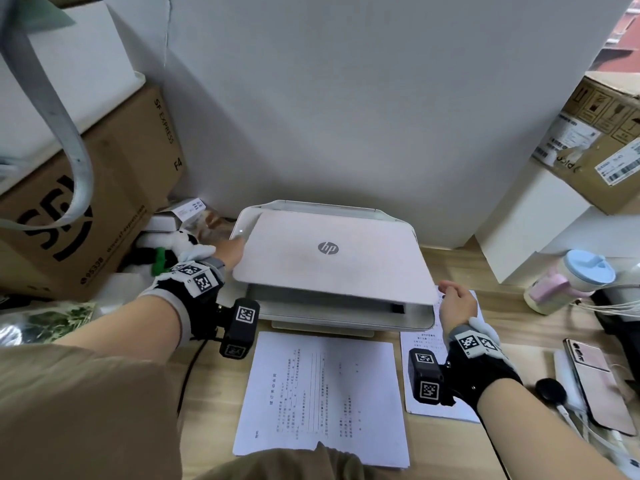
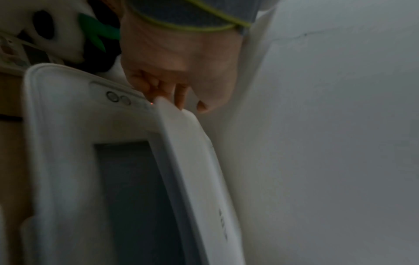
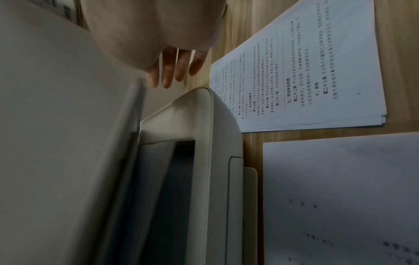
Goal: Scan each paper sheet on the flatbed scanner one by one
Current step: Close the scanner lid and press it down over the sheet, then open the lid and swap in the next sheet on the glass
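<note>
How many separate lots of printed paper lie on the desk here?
2: one sheet in front of the scanner, one stack to its right under the right hand. Glass partly hidden.

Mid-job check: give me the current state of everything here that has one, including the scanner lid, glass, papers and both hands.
Scanner lid: partly raised, front edge off the body.
Scanner glass: exposed under the lid, no sheet visible on the part shown.
Left hand: grip on the lid's left corner.
Right hand: open, fingers straight, beside the lid's right corner.
Front sheet: flat on the desk, printed side up.
Right stack: flat on the desk, printed side up.
</note>
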